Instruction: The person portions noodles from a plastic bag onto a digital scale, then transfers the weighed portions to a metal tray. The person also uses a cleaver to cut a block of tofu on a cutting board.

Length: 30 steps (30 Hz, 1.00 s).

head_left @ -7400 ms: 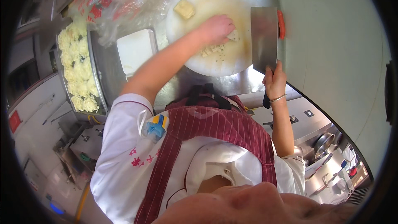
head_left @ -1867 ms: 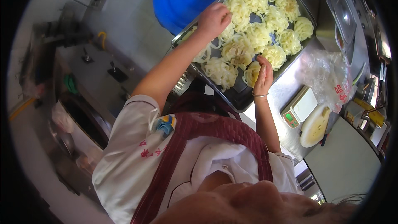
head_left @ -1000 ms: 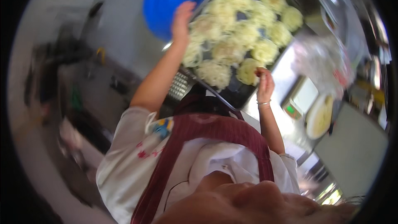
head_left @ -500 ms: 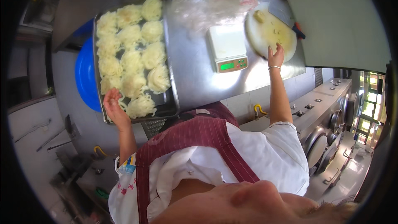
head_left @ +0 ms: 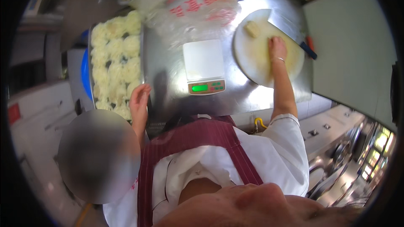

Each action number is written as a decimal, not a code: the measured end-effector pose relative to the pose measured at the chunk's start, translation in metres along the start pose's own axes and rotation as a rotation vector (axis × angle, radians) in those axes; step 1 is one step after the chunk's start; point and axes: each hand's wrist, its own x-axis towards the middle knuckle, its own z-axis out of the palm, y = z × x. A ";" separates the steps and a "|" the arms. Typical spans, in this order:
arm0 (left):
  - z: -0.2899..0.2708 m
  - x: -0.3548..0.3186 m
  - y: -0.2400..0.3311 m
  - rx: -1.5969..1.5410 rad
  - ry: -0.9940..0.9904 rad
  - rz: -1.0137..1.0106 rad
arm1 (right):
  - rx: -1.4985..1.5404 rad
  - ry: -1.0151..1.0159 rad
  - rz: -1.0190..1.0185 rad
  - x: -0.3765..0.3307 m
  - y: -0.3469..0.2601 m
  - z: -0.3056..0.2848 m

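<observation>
My right hand (head_left: 277,48) rests on the round white cutting board (head_left: 251,65), fingertips drawn together and pressed down; whatever they pinch is hidden. Beside it lies a small yellowish lump (head_left: 252,29), perhaps dough. A knife (head_left: 309,50) with a dark handle lies across the board's right side, its blade on the surface. My left hand (head_left: 140,97) is raised by the right edge of a dark tray (head_left: 143,65), fingers loosely bent and apart from the thumb, holding nothing. Nests of pale noodles (head_left: 115,50) fill that tray.
A white digital scale (head_left: 204,61) with a lit green display stands between tray and board. Behind it lies a crumpled clear plastic bag (head_left: 191,6) with red print. A blue basin (head_left: 86,75) shows under the tray. A blurred round patch (head_left: 99,155) hides the lower left.
My right hand has moved from the board's near edge onto its middle, and its fingers have closed. My left hand has drawn away from the noodle nests. The view has shifted.
</observation>
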 end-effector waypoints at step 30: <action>-0.175 0.150 -0.081 0.647 0.435 0.448 | 0.869 -0.665 -0.708 -0.136 -0.444 -0.108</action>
